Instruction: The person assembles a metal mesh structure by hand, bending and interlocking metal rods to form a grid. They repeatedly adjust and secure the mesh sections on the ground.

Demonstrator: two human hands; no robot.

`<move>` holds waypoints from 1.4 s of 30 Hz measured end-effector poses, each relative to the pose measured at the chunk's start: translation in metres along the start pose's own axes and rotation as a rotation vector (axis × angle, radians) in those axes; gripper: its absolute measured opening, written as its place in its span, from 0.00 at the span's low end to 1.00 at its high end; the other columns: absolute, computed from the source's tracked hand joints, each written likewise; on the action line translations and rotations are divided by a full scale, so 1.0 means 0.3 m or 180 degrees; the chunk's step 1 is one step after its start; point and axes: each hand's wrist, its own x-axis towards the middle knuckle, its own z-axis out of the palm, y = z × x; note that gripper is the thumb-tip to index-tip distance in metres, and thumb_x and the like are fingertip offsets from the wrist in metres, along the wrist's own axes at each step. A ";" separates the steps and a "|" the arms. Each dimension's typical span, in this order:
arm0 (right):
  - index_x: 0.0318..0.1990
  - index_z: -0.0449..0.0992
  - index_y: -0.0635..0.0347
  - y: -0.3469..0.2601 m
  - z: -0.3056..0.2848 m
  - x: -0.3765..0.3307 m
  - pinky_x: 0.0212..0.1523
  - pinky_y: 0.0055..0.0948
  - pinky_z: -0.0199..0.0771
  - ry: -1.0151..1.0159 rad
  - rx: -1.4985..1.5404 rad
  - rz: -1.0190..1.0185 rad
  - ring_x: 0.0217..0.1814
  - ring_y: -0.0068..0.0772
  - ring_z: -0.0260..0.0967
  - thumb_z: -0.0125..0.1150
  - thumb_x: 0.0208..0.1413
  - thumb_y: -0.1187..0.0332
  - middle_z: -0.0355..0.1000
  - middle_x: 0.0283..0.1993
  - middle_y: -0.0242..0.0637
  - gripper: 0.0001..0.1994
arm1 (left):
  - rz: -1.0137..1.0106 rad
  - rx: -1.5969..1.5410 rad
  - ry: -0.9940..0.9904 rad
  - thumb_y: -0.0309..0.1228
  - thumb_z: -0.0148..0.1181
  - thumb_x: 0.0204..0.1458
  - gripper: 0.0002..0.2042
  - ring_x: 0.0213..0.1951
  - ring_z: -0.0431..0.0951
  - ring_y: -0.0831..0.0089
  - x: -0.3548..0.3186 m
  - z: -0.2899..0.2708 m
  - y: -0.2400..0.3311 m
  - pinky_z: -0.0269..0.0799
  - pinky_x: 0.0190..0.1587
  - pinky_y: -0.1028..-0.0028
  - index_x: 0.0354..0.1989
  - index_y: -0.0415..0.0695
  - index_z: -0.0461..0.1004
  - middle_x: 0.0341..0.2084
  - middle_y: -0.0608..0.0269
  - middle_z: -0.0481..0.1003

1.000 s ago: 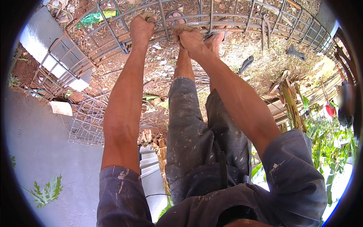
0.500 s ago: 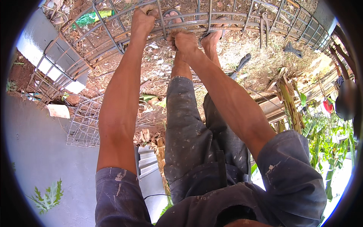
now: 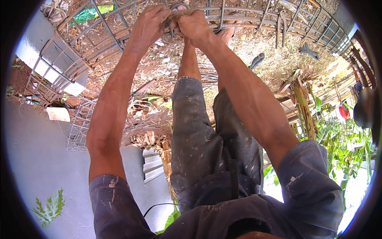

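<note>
Sunlit dirt ground (image 3: 278,67), grey wall (image 3: 36,159), green plants (image 3: 346,147).

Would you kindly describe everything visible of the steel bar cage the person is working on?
The rebar cage is a long frame of thin grey-brown steel bars: lengthwise rods crossed by square hoops at close spacing. It lies on its side over dry, littered soil, curving across the top of the view. The left hand and right hand grip together at one upper bar. A pair of pincers hangs from the bars to the right.
</note>
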 end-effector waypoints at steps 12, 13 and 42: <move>0.31 0.78 0.63 -0.199 0.035 -0.096 0.32 0.38 0.77 0.0126 -0.3743 -0.0958 0.31 0.49 0.76 0.57 0.48 0.64 0.76 0.29 0.50 0.11 | -0.0939 -0.0634 0.0812 0.23 0.64 0.44 0.22 0.39 0.79 0.54 -0.093 0.082 0.081 0.76 0.42 0.63 0.51 0.44 0.73 0.38 0.49 0.78; 0.30 0.78 0.62 -0.222 0.030 -0.076 0.29 0.37 0.76 -0.0061 -0.4070 -0.1220 0.28 0.46 0.76 0.57 0.49 0.64 0.76 0.27 0.47 0.10 | -0.0900 -0.0478 0.0987 0.23 0.64 0.44 0.21 0.39 0.79 0.54 -0.093 0.107 0.081 0.76 0.42 0.63 0.51 0.44 0.74 0.37 0.50 0.78; 0.66 0.52 0.54 0.143 -1.035 -0.262 0.61 0.48 0.63 0.1633 -0.4147 0.0522 0.64 0.50 0.57 0.69 0.42 0.47 0.59 0.61 0.47 0.46 | -0.1709 -0.0356 -0.0360 0.23 0.61 0.44 0.17 0.36 0.77 0.55 0.023 0.084 0.029 0.74 0.39 0.64 0.46 0.38 0.74 0.33 0.51 0.77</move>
